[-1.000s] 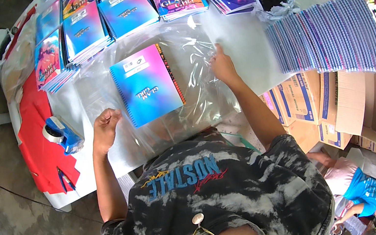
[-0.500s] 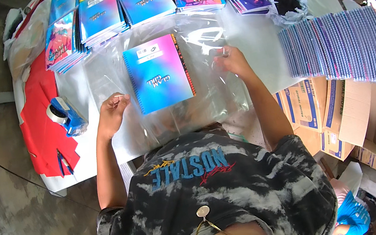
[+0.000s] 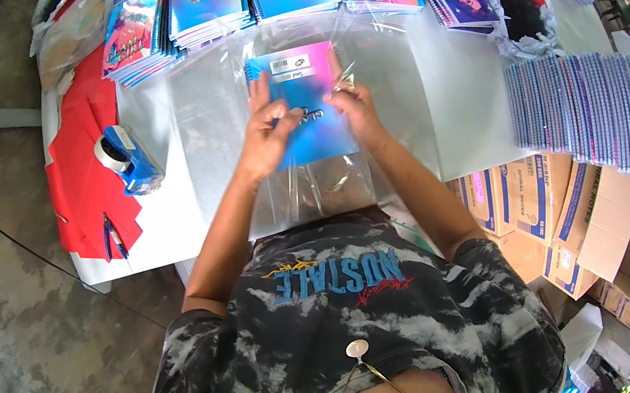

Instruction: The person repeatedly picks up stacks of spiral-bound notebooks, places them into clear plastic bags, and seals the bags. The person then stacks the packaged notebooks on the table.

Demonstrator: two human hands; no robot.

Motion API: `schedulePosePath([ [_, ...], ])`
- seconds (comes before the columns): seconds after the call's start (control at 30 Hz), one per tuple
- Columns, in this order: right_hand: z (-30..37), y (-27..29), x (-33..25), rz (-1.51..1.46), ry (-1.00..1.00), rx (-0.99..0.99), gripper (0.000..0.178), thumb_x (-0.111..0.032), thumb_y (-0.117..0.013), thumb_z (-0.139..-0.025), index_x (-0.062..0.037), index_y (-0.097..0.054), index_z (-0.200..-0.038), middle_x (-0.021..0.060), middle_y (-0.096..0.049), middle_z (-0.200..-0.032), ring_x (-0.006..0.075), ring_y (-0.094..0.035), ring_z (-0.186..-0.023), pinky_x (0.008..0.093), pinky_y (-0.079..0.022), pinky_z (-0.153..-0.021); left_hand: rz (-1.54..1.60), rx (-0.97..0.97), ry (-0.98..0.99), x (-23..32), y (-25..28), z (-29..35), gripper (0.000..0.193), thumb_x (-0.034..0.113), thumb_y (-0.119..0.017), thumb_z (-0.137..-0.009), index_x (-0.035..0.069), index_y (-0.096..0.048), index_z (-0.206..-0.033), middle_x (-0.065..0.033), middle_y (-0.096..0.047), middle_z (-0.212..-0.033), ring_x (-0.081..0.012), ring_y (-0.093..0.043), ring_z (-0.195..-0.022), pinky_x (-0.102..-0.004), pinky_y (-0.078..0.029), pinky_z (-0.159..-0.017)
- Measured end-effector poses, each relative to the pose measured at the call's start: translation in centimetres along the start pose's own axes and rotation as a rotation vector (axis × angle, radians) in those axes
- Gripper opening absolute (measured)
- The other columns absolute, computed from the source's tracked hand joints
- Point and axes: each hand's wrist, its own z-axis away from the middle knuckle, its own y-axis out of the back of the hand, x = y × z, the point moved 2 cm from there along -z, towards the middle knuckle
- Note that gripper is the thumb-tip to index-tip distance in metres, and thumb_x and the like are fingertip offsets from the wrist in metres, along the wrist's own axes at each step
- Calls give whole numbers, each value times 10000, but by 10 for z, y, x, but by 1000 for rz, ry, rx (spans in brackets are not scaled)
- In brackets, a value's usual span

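A blue-to-pink spiral notebook (image 3: 316,142) lies on clear plastic film (image 3: 394,121), which covers the middle of the white table. My left hand (image 3: 268,125) rests over the notebook's left side. Some of its fingers stretch forward along that edge, and the thumb lies across the cover. At the right side, my right hand (image 3: 354,107) pinches a crumpled, shiny fold of the film, its thumb reaching over the cover. Both hands partly hide the cover and the notebook's side edges.
Notebook stacks (image 3: 208,6) line the far side. On the left are a blue tape dispenser (image 3: 132,160), red sheet material (image 3: 83,177) and pens (image 3: 113,234). A long notebook row (image 3: 593,112) stands right, above cardboard boxes (image 3: 535,189). A bag with dark contents (image 3: 522,12) sits far right.
Both hands have moved inward from beside the notebook to over its sides. The film has been brought in around it. The whole view has shifted slightly.
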Motion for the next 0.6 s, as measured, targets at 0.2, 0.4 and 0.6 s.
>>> schedulePosePath([
  [0.2,5,-34,0,559,234,-78,281,-264,-564,-816,-30,-611,-669,255,-402,-1298,382,-140,-1368,461,10,-1098,-616,-86,-56,5,-36,12,460,209,-514,-815,66,-477,-1251,-246,-92,-1483,-353,-39,-1394,-439,-46,-1111],
  [0.4,7,-56,-7,1083,258,-59,283,-308,-580,-814,-74,-659,-678,244,-199,-1455,391,-147,-1365,528,-86,-1090,157,90,212,-18,51,-38,582,94,-566,-812,44,-348,-1349,-138,-600,-1115,-205,-583,-959,-314,-469,-808],
  [0.6,9,-68,-7,1100,289,-63,253,-291,-599,-800,-88,-664,-664,222,-200,-1463,362,-149,-1373,511,-77,-1097,-478,-301,33,-64,90,-181,415,457,-666,-758,119,-667,-999,-125,-666,-875,-247,-628,-812,-368,-481,-710],
])
